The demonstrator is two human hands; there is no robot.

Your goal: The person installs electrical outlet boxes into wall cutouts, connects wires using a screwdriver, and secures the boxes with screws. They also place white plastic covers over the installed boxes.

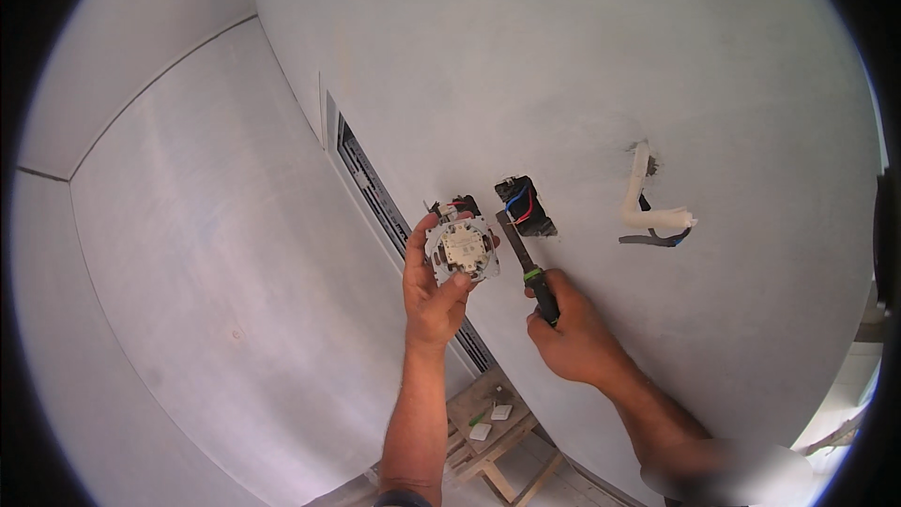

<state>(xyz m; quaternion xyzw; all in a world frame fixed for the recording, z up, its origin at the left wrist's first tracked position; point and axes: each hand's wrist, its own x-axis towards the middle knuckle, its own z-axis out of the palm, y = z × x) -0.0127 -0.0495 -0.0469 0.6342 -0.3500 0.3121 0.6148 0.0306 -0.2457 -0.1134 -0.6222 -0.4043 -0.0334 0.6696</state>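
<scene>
My left hand (pixel 435 305) grips a round white switch or socket insert (pixel 463 249) on a square metal mounting frame, thumb on its front and fingers at its sides. In my right hand (pixel 568 329) is a bladed hand tool (pixel 539 284) with a black and green handle and a flat, dark blade; its exact kind is not plain. The blade's upper end is at the lower left edge of a black wall box (pixel 526 206); whether it touches cannot be told. Blue and red wires (pixel 518 199) show inside that box. Another dark opening (pixel 466 207) is partly hidden behind the insert.
On the right, a pale pipe-like sleeve (pixel 639 186) bends out of the wall, with a dark cable (pixel 654 240) beside its lower end. A long recessed slot (pixel 364 174) runs along the wall's left edge. Below stands a wooden trestle (pixel 499 446) bearing white square pieces (pixel 481 431).
</scene>
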